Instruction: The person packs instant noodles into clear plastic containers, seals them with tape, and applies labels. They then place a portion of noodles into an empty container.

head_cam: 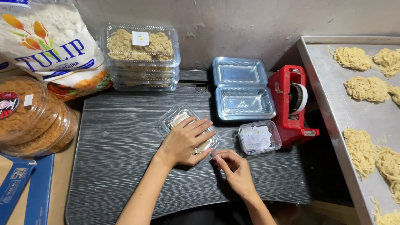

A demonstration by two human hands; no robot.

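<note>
My left hand (186,141) lies flat, fingers spread, on the lid of a closed clear plastic box of noodles (176,118) in the middle of the dark table (121,166). My right hand (233,166) rests just right of that box at its near corner, with thumb and fingertips pinched together at the box's edge. I cannot tell if something small is between those fingertips. A small clear tub of white paper labels (258,137) stands to the right of my hands.
An empty open clear box (241,89) and a red tape dispenser (291,104) stand behind the tub. A stack of filled noodle boxes (141,56) sits at the back. At left are a flour bag (50,46) and round tubs (33,116). A metal tray (329,104) of raw noodle nests runs along the right.
</note>
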